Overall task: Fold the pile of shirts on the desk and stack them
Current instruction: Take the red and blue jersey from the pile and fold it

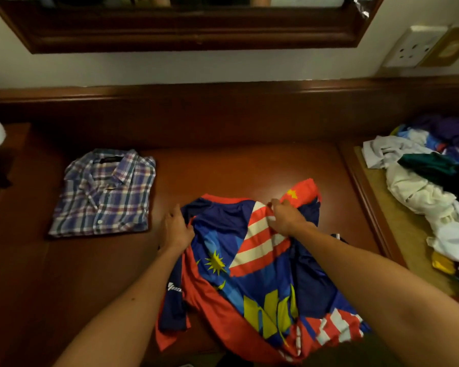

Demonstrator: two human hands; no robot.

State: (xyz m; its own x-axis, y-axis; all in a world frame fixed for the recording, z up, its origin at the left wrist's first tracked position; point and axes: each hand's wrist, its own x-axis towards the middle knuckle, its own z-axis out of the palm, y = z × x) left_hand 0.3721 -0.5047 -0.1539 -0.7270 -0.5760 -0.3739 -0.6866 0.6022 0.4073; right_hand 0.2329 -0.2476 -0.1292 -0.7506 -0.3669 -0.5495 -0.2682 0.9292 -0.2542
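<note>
— What is your left hand (176, 229) doing?

— Your left hand lies at the left shoulder edge of the jersey (249, 266), palm down, fingers mostly straight and pointing away from you onto the table (223, 165). The thumb side meets the cloth; I cannot tell whether the thumb pinches it. Your left forearm runs up from the lower left corner, bare.

— And the jersey itself?

— It is a blue and red one with red-and-white stripes and a yellow star. It lies rumpled on the table right in front of you, collar end away from you, hem hanging over the near edge.

— My right hand (286, 218)?

— Your right hand has its fingers curled, pinching the cloth at the jersey's far right shoulder, near the striped panel. The right forearm comes in from the lower right and crosses over the jersey's right side.

— Where are the other shirts?

— A plaid shirt (104, 193) lies folded at the left, apart from the jersey. The pile of shirts (432, 186) sits unfolded far right, on a lighter surface.
</note>
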